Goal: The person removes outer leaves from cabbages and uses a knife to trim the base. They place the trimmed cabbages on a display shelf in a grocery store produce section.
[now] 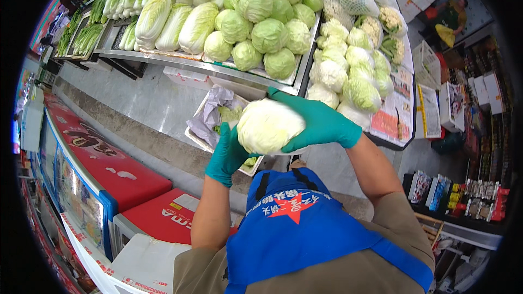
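Note:
A pale cabbage head [269,126] is held between my two gloved hands, in front of my blue apron. My left hand [231,153], in a green glove, cups its left side; my right hand [322,120], gloved alike, covers its upper right side. Beyond them, round green cabbages [269,34] are piled on a metal-edged stand [245,74], beside napa cabbages [153,16]. To the right, more pale cabbages [361,92] lie near netted cauliflowers [369,28]. Below the stand, partly hidden by my left hand, is a white box [196,136] with purple paper and leaves.
A knife [398,124] lies on newspaper [390,110] at the right stand's edge. Red-topped freezers [106,151] stand at left, near a white foam box [143,259]. Another person [449,20] is at the upper right. Packaged goods [453,196] fill a shelf at right.

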`<state>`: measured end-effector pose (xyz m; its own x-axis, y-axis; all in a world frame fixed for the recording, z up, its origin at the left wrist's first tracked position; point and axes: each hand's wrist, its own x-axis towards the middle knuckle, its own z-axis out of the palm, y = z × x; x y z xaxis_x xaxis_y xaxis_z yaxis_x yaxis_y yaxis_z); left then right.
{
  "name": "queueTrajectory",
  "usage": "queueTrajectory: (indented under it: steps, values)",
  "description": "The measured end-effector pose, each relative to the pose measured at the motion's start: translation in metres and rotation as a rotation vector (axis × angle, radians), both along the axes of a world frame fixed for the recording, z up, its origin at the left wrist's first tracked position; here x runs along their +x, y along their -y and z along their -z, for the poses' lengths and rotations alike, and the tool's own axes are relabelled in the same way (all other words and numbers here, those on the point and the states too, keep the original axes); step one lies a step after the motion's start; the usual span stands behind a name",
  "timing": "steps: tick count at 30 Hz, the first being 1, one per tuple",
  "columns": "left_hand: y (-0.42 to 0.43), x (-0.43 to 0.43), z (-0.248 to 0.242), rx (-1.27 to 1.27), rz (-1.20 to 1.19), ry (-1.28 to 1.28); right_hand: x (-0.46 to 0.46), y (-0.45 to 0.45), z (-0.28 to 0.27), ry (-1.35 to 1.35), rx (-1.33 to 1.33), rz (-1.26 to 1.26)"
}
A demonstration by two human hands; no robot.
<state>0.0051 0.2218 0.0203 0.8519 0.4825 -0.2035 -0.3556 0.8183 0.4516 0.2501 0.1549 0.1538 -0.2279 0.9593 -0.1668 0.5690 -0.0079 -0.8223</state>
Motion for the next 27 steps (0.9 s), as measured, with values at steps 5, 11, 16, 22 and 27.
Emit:
queueTrajectory:
  steps: [5,11,16,22,27]
  values:
    - [0.034,0.012,0.018,-0.148,-0.181,-0.132,0.000,0.006,0.004,0.052,-0.012,-0.076]
    - [0.059,0.040,0.020,-0.057,-0.329,-0.155,0.046,0.053,0.051,-0.793,-0.109,0.526]
    - [0.088,0.107,-0.013,0.398,-0.323,-0.352,0.071,0.090,0.110,-1.624,-0.403,0.692]
    - [0.069,0.199,-0.050,0.569,-0.104,-0.228,0.197,0.131,0.096,-1.222,-0.310,0.414]
    - [0.083,0.284,-0.044,0.240,0.205,-0.447,0.257,0.149,0.049,-0.796,-0.165,0.231]
